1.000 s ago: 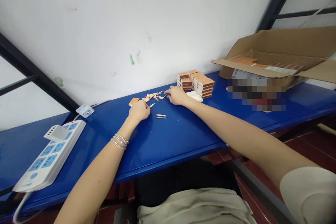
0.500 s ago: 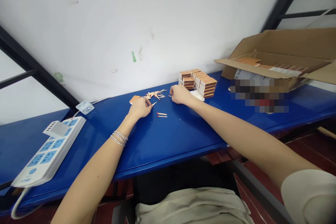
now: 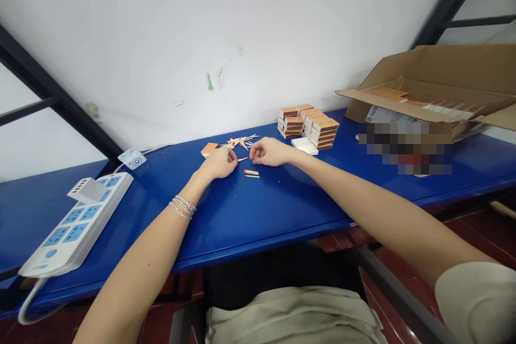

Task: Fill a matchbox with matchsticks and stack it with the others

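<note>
A loose heap of red-tipped matchsticks (image 3: 239, 142) lies on the blue table (image 3: 262, 209) near the wall. My left hand (image 3: 220, 163), with bracelets on the wrist, rests curled beside the heap and pinches a match between thumb and finger. My right hand (image 3: 268, 151) is curled just right of it, fingertips close to the left hand; whether it holds a match I cannot tell. Two matches (image 3: 251, 173) lie side by side in front of both hands. An orange matchbox sleeve (image 3: 208, 148) sits behind the left hand.
Stacks of orange matchboxes (image 3: 310, 126) and a white inner tray (image 3: 304, 144) stand to the right. An open cardboard box (image 3: 427, 102) sits at far right. A white and blue power strip (image 3: 76, 223) with a cable lies at the left edge.
My right hand has drawn back from the match heap toward my left hand. The left hand stayed by the heap. The camera shifted slightly.
</note>
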### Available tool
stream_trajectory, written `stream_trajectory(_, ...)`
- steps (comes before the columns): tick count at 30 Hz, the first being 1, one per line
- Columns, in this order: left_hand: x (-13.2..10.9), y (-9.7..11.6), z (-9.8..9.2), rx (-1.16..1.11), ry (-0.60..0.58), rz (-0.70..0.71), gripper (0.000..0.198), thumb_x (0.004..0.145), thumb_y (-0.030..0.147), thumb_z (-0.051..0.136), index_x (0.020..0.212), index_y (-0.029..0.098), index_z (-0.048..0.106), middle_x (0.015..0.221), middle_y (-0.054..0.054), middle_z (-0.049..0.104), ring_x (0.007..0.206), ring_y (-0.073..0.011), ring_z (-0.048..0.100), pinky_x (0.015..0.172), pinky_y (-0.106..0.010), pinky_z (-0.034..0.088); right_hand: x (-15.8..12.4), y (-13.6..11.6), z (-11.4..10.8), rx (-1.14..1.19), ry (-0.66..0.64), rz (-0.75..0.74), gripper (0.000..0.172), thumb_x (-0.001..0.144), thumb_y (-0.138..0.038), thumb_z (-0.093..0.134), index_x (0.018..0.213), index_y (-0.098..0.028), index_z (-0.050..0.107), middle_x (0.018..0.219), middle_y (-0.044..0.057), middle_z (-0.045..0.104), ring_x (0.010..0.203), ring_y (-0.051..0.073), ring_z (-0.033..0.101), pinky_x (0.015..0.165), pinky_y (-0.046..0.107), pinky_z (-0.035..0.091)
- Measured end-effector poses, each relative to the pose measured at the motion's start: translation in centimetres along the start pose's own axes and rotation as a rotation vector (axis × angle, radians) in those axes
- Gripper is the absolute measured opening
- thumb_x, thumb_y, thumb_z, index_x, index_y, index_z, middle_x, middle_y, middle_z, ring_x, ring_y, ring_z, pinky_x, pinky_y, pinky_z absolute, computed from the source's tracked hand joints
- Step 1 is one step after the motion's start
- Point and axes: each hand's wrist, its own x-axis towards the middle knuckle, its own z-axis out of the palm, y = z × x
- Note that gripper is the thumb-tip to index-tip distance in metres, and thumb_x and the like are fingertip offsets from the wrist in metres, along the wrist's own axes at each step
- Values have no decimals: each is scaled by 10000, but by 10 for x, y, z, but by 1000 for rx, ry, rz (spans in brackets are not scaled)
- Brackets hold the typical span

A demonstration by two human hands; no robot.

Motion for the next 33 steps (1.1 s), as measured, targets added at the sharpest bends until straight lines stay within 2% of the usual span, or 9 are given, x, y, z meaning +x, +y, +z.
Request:
stream_trajectory(4, -2, 0, 0, -57, -37, 80, 130, 774, 217, 587, 857, 155, 667, 731, -35, 688, 647, -145, 604, 600, -248, 431, 1, -1, 6, -93, 73, -32, 182, 728, -198, 684, 904, -154, 703, 819, 23, 723, 688, 114, 631, 621, 197, 429)
stream_trajectory(8, 0, -5, 2, -104, -50, 133, 142, 781, 248, 599, 879, 167, 661, 719, -21, 674, 624, -132, 583, 586, -243, 424, 3, -4, 12, -146, 64, -24, 122, 726, -134, 629, 813, -161, 710, 795, 24, 724, 701, 124, 640, 610, 191, 423)
stream_trajectory(14, 2, -12, 2, -96, -66, 125, 139, 772, 224, 594, 880, 172, 665, 711, -16, 659, 591, -119, 553, 554, -231, 409, 2, -6, 8, -254, 65, 22, 156, 726, -89, 569, 793, -160, 691, 828, 52, 738, 749, 164, 657, 655, 215, 437)
stream_trajectory(21, 1, -10, 0, -47, -47, 119, 157, 770, 239, 574, 872, 178, 677, 762, -25, 682, 668, -136, 596, 594, -226, 436, -3, -9, -2, -267, 63, 58, 116, 729, -127, 590, 765, -171, 690, 832, 67, 735, 776, 192, 660, 649, 237, 440)
stream_trajectory(27, -2, -8, -5, -13, -74, 114, 186, 775, 263, 572, 907, 176, 669, 781, -26, 689, 664, -137, 596, 591, -237, 429, -9, -19, -5, -136, -85, 38, 98, 718, -185, 644, 775, -171, 722, 798, 28, 732, 731, 147, 650, 619, 201, 444)
stream_trajectory(33, -4, -10, -10, 28, -87, 97, 161, 743, 215, 573, 869, 177, 666, 764, -31, 686, 655, -142, 595, 598, -248, 424, -2, -6, 6, -131, 66, 15, 130, 704, -154, 631, 804, -165, 715, 811, 25, 728, 715, 127, 642, 617, 191, 434)
